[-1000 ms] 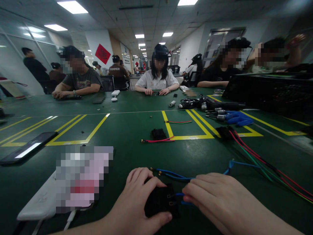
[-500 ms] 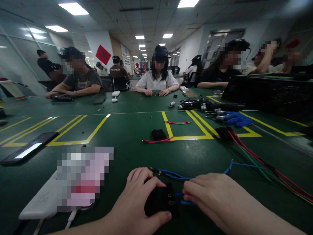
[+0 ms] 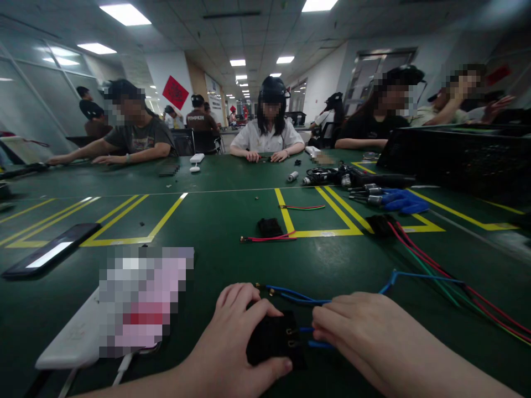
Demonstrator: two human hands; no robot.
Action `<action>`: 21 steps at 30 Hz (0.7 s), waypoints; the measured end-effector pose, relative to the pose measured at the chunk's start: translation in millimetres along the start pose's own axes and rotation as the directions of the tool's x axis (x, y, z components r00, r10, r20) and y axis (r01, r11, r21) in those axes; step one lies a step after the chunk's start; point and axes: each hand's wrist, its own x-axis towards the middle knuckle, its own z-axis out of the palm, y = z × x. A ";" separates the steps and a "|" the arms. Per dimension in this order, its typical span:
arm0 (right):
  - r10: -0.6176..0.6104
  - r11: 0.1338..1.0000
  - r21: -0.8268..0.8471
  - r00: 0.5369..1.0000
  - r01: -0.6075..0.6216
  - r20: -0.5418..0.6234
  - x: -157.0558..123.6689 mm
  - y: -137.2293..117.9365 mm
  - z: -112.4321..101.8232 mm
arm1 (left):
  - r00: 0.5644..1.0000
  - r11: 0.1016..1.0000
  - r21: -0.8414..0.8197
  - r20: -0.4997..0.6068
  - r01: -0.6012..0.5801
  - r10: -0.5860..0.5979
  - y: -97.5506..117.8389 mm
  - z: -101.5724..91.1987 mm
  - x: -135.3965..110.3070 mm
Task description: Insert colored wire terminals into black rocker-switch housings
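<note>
My left hand [image 3: 238, 331] is closed around a black block [image 3: 271, 338] low in the middle of the head view, thumb on the near side and fingers on the far side. Two small brass-coloured terminals [image 3: 290, 338] show at the block's right side, in line with blue wires. My right hand [image 3: 352, 326] pinches a blue wire [image 3: 306, 330] just right of the block; its fingertips are partly hidden. Beyond the hands lie more blue wires [image 3: 290, 294] with metal terminals at their left ends.
A smartphone [image 3: 50, 250] and a white power bank [image 3: 74, 331] under a blurred pink item lie left. Ahead are another black block [image 3: 269, 227], red wires and yellow tape [image 3: 327, 234]. Right are blue-handled tools [image 3: 398, 200] and a black case [image 3: 452, 166]. A person [image 3: 267, 127] sits opposite.
Both my hands hold nearly the same pose, with only a slight shift in the view. At the far left, a person's arm has stretched out to the left.
</note>
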 end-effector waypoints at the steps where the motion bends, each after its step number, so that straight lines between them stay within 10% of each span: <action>1: 0.006 1.000 0.007 1.000 -0.006 0.016 1.1 1.1 0.7 | 1.000 1.000 -0.001 0.000 0.005 -0.005 0.6 -0.5 0.0; 13: -0.123 0.987 -0.122 0.981 0.105 -0.150 -4.2 -3.1 -4.0 | 1.000 1.000 0.001 0.010 0.009 -0.009 3.3 -1.8 0.5; 21: 0.099 0.993 0.042 0.967 -0.112 0.234 4.4 4.7 -0.2 | 0.998 0.999 -0.011 0.029 0.051 -0.051 7.7 -5.4 1.1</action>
